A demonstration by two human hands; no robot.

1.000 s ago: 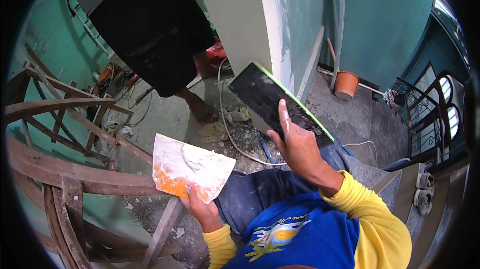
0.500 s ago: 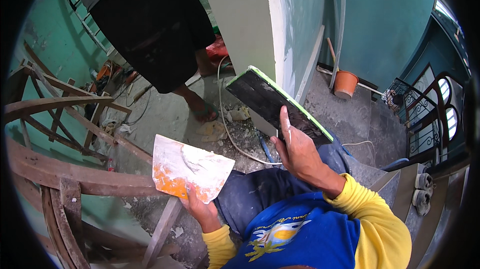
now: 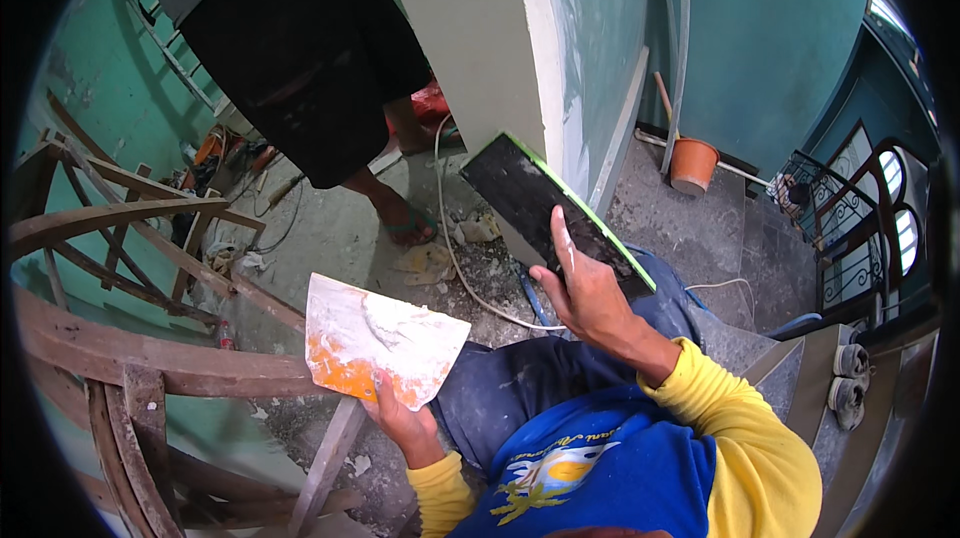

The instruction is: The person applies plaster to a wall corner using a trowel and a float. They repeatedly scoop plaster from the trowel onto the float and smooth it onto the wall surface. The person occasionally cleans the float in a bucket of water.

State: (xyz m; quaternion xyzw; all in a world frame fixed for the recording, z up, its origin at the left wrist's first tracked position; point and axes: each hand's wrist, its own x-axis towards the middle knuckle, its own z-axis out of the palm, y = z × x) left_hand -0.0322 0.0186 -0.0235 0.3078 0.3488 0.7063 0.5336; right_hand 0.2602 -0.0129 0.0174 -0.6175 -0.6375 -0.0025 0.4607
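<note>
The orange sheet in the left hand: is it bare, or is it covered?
Mostly covered: white coating hides most of the orange sheet, orange showing near the left hand.

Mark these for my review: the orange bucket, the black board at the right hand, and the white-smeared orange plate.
Orange bucket (image 3: 692, 170), head view: its outer side wall.
Black board (image 3: 525, 194), head view: its flat dark face.
Orange plate (image 3: 385, 336), head view: its smeared upper face.

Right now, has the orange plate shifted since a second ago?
No, not noticeably: against the wooden beam, the orange plate in the left hand holds position.
</note>
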